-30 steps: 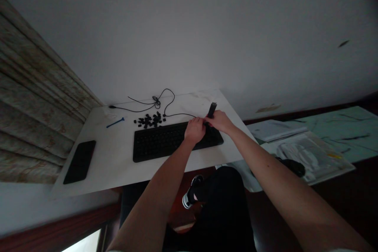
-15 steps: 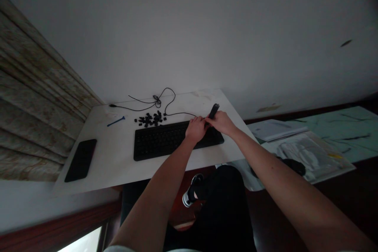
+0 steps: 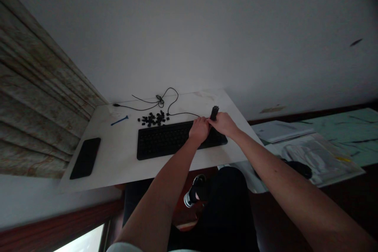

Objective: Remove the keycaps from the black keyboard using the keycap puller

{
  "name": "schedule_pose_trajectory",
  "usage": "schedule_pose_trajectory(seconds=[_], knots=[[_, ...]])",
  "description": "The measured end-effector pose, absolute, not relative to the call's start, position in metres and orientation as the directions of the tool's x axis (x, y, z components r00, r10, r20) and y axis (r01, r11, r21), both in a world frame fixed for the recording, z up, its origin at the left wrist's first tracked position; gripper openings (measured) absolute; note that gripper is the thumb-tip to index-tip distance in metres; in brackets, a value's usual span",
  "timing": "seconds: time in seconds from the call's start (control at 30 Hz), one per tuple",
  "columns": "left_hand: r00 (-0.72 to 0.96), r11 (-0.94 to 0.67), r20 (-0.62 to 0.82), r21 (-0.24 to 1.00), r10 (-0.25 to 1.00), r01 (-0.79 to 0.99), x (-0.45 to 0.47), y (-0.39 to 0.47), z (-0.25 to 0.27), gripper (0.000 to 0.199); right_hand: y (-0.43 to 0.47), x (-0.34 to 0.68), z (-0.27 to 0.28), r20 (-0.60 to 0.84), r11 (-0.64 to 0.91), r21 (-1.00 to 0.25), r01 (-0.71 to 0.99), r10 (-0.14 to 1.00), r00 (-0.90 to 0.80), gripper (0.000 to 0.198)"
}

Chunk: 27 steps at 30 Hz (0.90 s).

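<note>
A black keyboard (image 3: 161,141) lies along the front of the white table, its cable running off behind it. Over its right part, my right hand (image 3: 225,124) is closed around a dark stick that looks like a brush (image 3: 214,112), its rough, bristly end pointing up and away. My left hand (image 3: 199,129) meets the right one at the stick's lower end, fingers curled and pressed together. What those fingers hold, if anything, is hidden. Behind the keyboard is a loose heap of small black keycaps (image 3: 154,119).
A thin blue tool (image 3: 119,120) and a black phone-like slab (image 3: 85,158) lie on the left of the white table (image 3: 118,145). The black cable (image 3: 159,101) is coiled near the wall. Papers and a plastic bag (image 3: 304,151) lie to the right, lower down.
The view has shifted slightly, so everything sits a little further right. The stick is tilted more upright in my right hand. Both hands stay together over the keyboard.
</note>
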State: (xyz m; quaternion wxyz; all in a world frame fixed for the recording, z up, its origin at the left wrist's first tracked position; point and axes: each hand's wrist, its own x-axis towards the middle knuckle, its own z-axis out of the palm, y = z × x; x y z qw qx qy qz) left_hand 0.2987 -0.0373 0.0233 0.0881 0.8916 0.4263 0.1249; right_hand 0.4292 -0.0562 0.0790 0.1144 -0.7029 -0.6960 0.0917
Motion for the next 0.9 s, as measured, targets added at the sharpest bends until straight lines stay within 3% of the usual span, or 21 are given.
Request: schedule_pose_trajectory(seconds=[0.27,0.4,0.57,0.7,0.8,0.9], knots=[[0.6,-0.609,0.131,0.292,0.789,0.737,0.3,-0.036,0.022,0.029,-0.029,0.427,0.156,0.159,0.069,-0.406,0.911,0.987,-0.004,0.024],[0.579,-0.594,0.154,0.331,0.801,0.733,0.298,-0.037,0.023,0.025,-0.02,0.438,0.179,0.183,0.045,-0.593,0.804,0.98,0.08,0.024],[0.551,-0.564,0.155,0.385,0.82,0.731,0.298,-0.037,0.025,0.024,-0.041,0.465,0.123,0.08,-0.098,-0.903,0.419,0.918,0.388,0.022],[0.543,-0.564,0.174,0.395,0.821,0.725,0.296,-0.038,0.027,0.022,-0.067,0.48,0.057,-0.086,-0.146,-0.988,0.058,0.813,0.576,0.023],[0.545,-0.573,0.194,0.397,0.816,0.717,0.295,-0.039,0.027,0.023,-0.081,0.482,0.023,-0.126,-0.142,-0.99,-0.027,0.751,0.648,0.028],[0.514,-0.552,0.221,0.477,0.828,0.684,0.294,-0.038,0.026,0.023,-0.088,0.481,0.007,-0.057,-0.137,-0.989,0.059,0.711,0.701,0.036]])
